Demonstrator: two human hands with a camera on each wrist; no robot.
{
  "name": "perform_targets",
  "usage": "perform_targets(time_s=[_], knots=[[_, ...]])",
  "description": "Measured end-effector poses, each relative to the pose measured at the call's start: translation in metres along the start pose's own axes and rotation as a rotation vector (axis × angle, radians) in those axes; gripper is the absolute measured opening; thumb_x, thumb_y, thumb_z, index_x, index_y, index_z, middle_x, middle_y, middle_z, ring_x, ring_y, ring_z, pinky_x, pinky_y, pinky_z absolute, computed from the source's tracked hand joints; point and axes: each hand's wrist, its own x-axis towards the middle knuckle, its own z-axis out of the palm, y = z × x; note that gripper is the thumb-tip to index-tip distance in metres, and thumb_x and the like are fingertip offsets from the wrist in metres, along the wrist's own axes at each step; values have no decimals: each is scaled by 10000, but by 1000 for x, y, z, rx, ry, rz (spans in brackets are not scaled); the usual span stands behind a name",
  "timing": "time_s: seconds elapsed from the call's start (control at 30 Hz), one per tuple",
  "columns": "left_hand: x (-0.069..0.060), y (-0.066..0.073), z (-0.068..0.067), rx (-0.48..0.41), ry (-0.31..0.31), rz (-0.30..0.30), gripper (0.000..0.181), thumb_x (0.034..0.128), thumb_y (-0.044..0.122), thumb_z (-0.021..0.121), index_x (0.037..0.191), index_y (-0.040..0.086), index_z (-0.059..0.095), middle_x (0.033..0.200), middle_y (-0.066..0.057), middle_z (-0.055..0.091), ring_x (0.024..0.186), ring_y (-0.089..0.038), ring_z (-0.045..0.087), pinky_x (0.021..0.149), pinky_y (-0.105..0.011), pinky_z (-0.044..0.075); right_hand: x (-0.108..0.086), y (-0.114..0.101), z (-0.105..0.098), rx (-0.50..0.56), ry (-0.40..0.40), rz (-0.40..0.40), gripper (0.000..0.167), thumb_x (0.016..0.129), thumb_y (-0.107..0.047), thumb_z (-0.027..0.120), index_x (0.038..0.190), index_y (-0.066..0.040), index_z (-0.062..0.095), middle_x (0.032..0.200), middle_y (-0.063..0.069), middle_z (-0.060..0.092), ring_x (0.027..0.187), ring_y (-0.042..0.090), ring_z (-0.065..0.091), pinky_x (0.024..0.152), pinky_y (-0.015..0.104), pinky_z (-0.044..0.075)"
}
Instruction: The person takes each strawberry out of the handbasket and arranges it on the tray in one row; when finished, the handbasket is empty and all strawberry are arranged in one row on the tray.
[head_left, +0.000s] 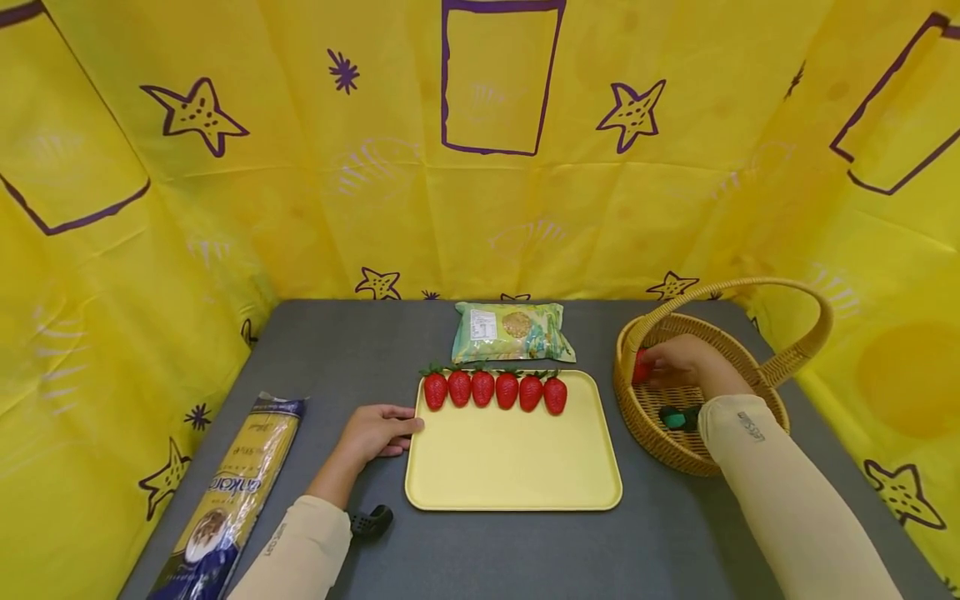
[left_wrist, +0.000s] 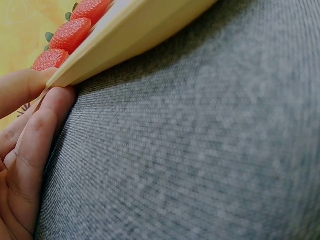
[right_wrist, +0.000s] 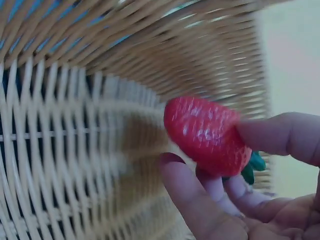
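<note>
A pale yellow tray lies on the table, with a row of several red strawberries along its far edge, leaves pointing away. My left hand pinches the tray's left rim; in the left wrist view the thumb is on top and fingers are beneath. Inside a wicker basket on the right, my right hand holds another strawberry between thumb and fingers. Its green leaves face the palm in the right wrist view.
Behind the tray lies a green and yellow packet. A long pasta packet rests at the table's left side. The basket's tall handle arches over it. Yellow curtains with starfish drawings enclose the grey table.
</note>
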Motion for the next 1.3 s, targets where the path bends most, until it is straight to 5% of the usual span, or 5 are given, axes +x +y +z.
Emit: perform_targets(time_s=[0.23, 0.5, 0.7, 0.97, 1.3], knots=[[-5, 1, -5, 15, 8, -5, 472, 775, 301, 854, 1134, 29, 714, 844, -63, 720, 672, -182, 691, 589, -295, 576, -36, -11, 5, 35, 15, -103, 707, 1006, -114, 514, 1464, 172, 57, 1321, 332, 412, 933, 207, 644, 916, 441, 517], [-6, 0, -6, 11, -5, -6, 482, 774, 305, 855, 1136, 22, 708, 853, -61, 720, 678, -186, 693, 594, -297, 577, -98, -27, 33, 16, 166, -276, 651, 1035, -208, 500, 1468, 145, 168, 1383, 306, 346, 920, 85, 593, 845, 276, 537], [-4, 0, -5, 7, -6, 5, 472, 779, 295, 852, 1135, 21, 708, 844, -63, 718, 675, -186, 691, 589, -295, 576, -125, -34, 85, 34, 223, -438, 517, 1041, -169, 498, 1445, 87, 303, 1329, 252, 421, 983, 119, 568, 808, 216, 506], [-3, -1, -2, 0, -10, 9, 460, 777, 294, 853, 1122, 24, 714, 861, -68, 719, 678, -188, 692, 593, -296, 576, -76, -7, 165, 106, 286, -363, 396, 997, -84, 566, 1344, 76, 461, 1194, 250, 538, 1040, 301, 574, 821, 291, 522], [-2, 1, 0, 18, -4, 13, 468, 773, 307, 854, 1121, 28, 715, 885, -64, 720, 683, -192, 692, 599, -303, 578, -20, 19, 176, 20, 643, -286, 360, 983, -134, 571, 1294, 39, 516, 1151, 232, 558, 1044, 357, 522, 825, 446, 464]])
